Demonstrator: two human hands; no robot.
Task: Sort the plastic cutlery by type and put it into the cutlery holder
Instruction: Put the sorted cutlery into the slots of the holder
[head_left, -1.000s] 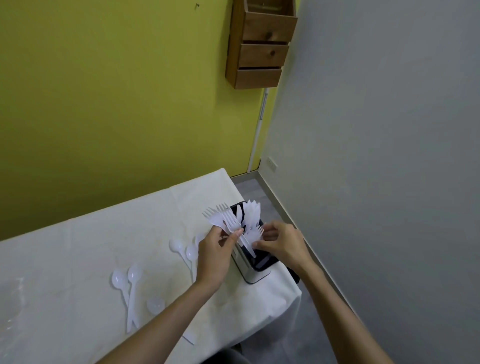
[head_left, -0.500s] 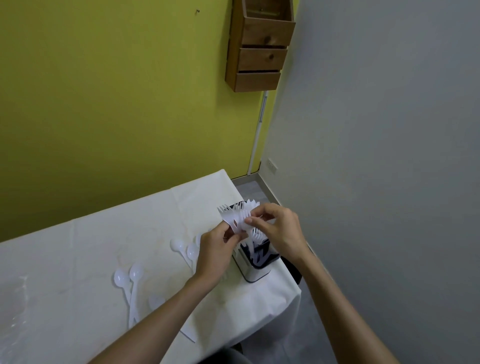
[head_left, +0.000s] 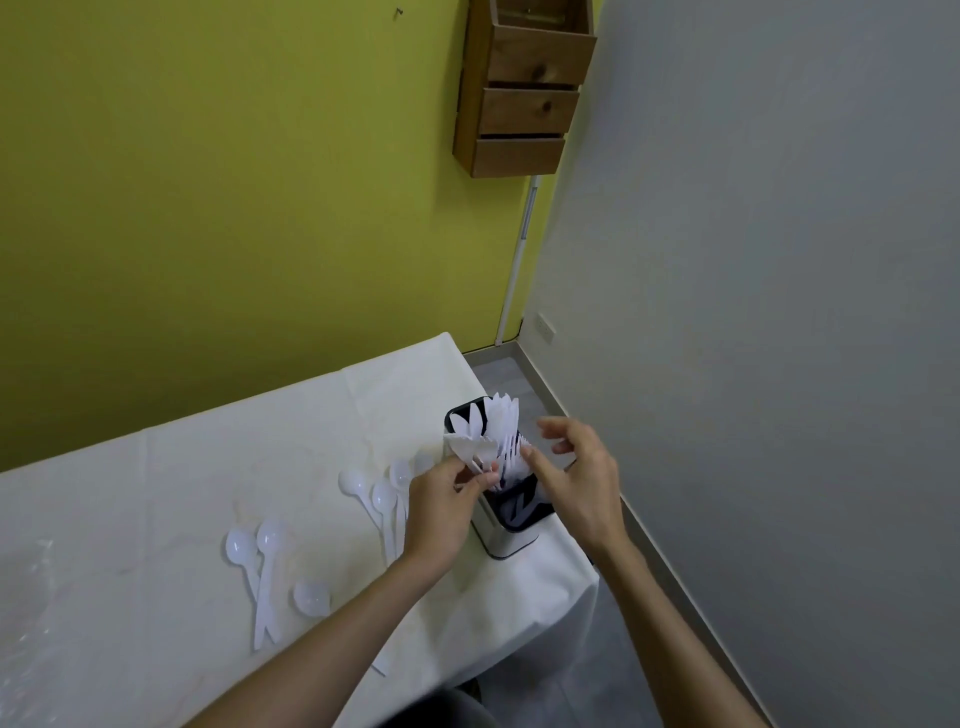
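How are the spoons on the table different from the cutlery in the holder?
The spoons lie flat on the tablecloth; the cutlery in the holder stands upright. The spoons are spread out loosely; the cutlery in the holder is packed close together. The spoons have round ends; the holder's pieces show pointed tips. Both are white plastic.

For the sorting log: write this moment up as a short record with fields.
cutlery holder: at the table's corner, white cutlery standing in it
left hand: grips a bunch of forks over the cutlery holder
right hand: fingers spread, beside the forks
spoons: loose on the tablecloth
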